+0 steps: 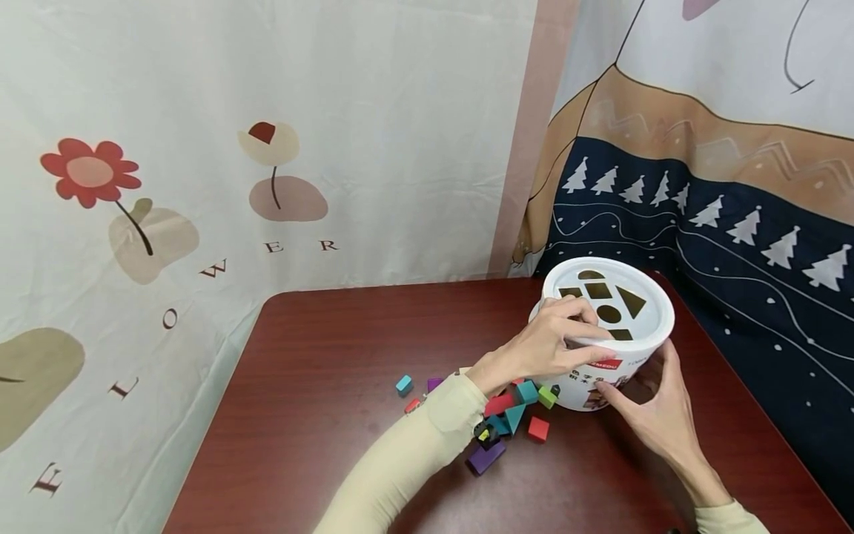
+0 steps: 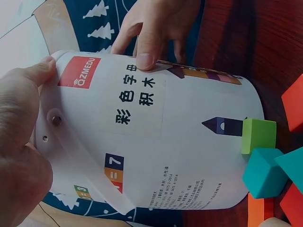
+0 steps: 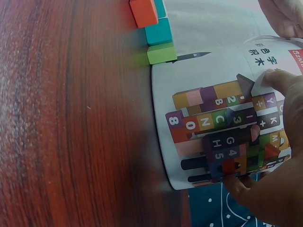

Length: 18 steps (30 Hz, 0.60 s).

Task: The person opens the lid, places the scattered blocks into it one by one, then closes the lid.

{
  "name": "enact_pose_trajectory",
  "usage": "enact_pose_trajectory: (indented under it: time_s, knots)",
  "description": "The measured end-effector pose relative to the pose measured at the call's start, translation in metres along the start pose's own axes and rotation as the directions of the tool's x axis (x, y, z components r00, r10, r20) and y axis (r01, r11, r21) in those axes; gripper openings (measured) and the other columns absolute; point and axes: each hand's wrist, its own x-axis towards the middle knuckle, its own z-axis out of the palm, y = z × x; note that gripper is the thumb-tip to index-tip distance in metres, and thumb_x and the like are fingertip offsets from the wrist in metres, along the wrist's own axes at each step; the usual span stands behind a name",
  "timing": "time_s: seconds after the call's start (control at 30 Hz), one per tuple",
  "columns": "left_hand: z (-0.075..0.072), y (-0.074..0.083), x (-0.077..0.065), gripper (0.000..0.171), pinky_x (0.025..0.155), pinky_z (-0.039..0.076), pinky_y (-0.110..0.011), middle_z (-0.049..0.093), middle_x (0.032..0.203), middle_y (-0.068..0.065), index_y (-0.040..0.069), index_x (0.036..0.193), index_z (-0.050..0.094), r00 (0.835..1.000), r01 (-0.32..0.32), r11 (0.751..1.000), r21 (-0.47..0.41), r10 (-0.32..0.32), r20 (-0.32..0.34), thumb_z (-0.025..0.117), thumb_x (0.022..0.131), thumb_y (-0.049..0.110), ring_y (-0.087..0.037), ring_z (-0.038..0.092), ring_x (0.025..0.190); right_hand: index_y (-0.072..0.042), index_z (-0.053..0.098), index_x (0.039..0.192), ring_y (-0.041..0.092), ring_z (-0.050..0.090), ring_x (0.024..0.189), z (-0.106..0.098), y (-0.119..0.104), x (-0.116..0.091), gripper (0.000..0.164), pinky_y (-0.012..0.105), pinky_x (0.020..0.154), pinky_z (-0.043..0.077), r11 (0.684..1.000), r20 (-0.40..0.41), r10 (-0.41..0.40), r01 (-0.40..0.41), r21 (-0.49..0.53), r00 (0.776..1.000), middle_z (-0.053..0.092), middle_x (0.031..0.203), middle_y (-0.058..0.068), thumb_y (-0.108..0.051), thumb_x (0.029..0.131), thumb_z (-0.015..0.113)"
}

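Observation:
A white lidded bucket (image 1: 603, 374) with printed labels stands on the table, its lid (image 1: 643, 297) cut with holes of several shapes. My left hand (image 1: 557, 337) grips the near left edge of the lid, fingers bent over the top and thumb along the rim. In the left wrist view, the thumb lies by the red label (image 2: 79, 72). My right hand (image 1: 657, 411) holds the bucket's lower right side, with the thumb on the printed front and the other fingers around the side, partly hidden. A green block (image 2: 259, 136) sits right at the bucket's base.
Several coloured blocks lie left of the bucket, among them a red cube (image 1: 538, 429), a purple block (image 1: 485, 457) and a blue cube (image 1: 404, 385). My left forearm overlaps part of the pile. The dark red table (image 1: 320, 356) meets a printed curtain (image 1: 400, 148) at the back.

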Motion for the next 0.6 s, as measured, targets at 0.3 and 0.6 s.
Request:
enact_pose_trajectory:
  time_s: [0.3, 0.6]
  knots:
    - [-0.0047, 0.0007, 0.0054, 0.025, 0.086, 0.042, -0.014, 0.062, 0.095, 0.0, 0.004, 0.104, 0.084, 0.994, -0.031, 0.984, -0.174, 0.013, -0.106, 0.086, 0.081, 0.015, -0.004, 0.053, 0.096, -0.021, 0.032, 0.159, 0.005, 0.058, 0.107, -0.0009, 0.0, 0.0007, 0.11, 0.005, 0.085, 0.048, 1.0, 0.001, 0.006, -0.006, 0.007, 1.0, 0.054, 0.125, -0.006, 0.002, 0.069, 0.091]
    - [-0.0065, 0.0026, 0.0058, 0.025, 0.074, 0.049, -0.012, 0.062, 0.095, -0.007, -0.002, 0.102, 0.083, 0.981, -0.035, 0.964, -0.265, -0.018, -0.193, 0.086, 0.079, 0.006, -0.008, 0.055, 0.094, -0.023, 0.03, 0.161, 0.004, 0.057, 0.108, -0.0011, 0.0017, 0.0006, 0.111, 0.003, 0.085, 0.046, 1.0, 0.011, 0.007, -0.007, -0.013, 1.0, 0.054, 0.127, -0.004, 0.0, 0.071, 0.091]
